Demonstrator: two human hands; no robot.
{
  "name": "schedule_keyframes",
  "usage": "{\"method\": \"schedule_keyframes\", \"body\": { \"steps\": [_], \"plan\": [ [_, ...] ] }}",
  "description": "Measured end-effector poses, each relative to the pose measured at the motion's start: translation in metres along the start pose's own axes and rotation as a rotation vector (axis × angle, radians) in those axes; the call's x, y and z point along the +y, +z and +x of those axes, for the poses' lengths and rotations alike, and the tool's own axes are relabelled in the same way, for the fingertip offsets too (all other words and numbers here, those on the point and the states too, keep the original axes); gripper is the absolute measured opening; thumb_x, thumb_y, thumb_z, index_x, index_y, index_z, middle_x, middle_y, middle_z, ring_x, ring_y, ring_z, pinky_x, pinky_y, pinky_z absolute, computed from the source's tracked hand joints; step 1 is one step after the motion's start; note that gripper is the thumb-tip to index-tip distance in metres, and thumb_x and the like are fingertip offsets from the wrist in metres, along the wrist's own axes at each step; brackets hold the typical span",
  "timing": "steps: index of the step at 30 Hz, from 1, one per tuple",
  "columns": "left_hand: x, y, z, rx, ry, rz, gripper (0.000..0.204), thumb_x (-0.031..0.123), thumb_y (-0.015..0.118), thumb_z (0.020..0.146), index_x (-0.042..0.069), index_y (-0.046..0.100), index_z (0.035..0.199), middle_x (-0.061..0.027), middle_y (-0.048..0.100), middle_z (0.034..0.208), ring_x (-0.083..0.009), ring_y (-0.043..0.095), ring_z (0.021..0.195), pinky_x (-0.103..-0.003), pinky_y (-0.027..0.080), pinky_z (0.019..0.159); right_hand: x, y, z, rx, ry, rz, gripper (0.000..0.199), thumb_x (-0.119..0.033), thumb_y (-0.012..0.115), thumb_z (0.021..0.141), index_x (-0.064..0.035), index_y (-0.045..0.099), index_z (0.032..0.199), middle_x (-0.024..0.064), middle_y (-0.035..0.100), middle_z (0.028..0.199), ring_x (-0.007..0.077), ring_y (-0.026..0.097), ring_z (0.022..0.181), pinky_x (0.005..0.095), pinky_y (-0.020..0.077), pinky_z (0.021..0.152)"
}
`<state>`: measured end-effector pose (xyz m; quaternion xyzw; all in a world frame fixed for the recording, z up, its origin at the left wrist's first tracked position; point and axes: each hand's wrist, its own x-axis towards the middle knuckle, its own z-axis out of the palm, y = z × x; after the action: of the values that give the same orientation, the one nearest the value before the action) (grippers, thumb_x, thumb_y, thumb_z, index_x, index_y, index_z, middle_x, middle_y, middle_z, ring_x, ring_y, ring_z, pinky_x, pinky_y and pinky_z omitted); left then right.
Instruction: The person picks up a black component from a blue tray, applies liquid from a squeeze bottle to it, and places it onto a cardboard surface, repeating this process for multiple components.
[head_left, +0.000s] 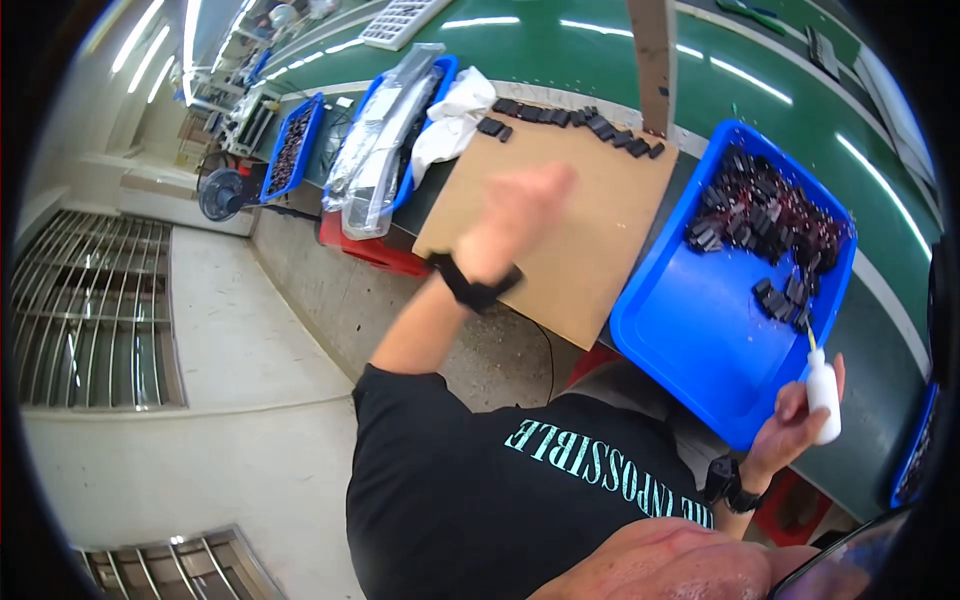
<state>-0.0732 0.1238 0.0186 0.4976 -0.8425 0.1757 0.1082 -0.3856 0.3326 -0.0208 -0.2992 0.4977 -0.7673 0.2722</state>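
- Your right hand [790, 425] has its grip closed round a white squeeze bottle [823, 400], nozzle [812, 340] pointing away from you into the big blue tray [690, 310].
- Nozzle tip is right at a small cluster of black blocks [783, 300]; can't tell if it's touching.
- Main heap of black blocks [770, 205] sits in the tray's far part; near part is bare blue.
- Your left hand [525, 205] is over the brown board [570, 270], motion-blurred. Can't tell whether that grip is spread or pinching anything.
- More blocks [600, 127] stand in an uneven row along the board's far edge, a couple set nearer you at its left end.
- White cloth [460, 120] lies just left of the board.
- Step in hand, my read: bottle work on the tray blocks, left hand free for the board.
- Next move calls for a steady nozzle, light squeeze, and left fingers clear of that row.
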Motion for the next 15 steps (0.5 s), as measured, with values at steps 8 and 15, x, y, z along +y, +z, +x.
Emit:
{"method": "schedule_keyframes", "body": {
  "steps": [8, 15],
  "plan": [
    [0.158, -0.062, -0.023, -0.076, -0.042, -1.593, 0.011, 0.013, 0.059, 0.089, 0.005, 0.066, 0.088, -0.0096, 0.065, 0.077, -0.0191, 0.061, 0.063, -0.03, 0.047, 0.057, -0.017, 0.013, -0.015, -0.115, 0.183, 0.262, 0.078, -0.057, 0.049, 0.088, 0.0039, 0.036, 0.135, -0.0036, 0.036, 0.064, 0.0041, 0.03, 0.05, 0.0209, 0.0238, 0.047],
    [0.152, -0.042, -0.032, -0.34, -0.137, -1.418, 0.02, 0.016, 0.049, 0.096, 0.004, 0.064, 0.095, -0.0097, 0.059, 0.064, -0.0179, 0.058, 0.054, -0.031, 0.046, 0.051, -0.028, -0.006, -0.011, 0.013, 0.152, 0.199, 0.07, -0.052, 0.05, 0.089, 0.0055, 0.043, 0.129, -0.0028, 0.036, 0.063, 0.0056, 0.03, 0.049, 0.0221, 0.025, 0.047]
  ]
}}
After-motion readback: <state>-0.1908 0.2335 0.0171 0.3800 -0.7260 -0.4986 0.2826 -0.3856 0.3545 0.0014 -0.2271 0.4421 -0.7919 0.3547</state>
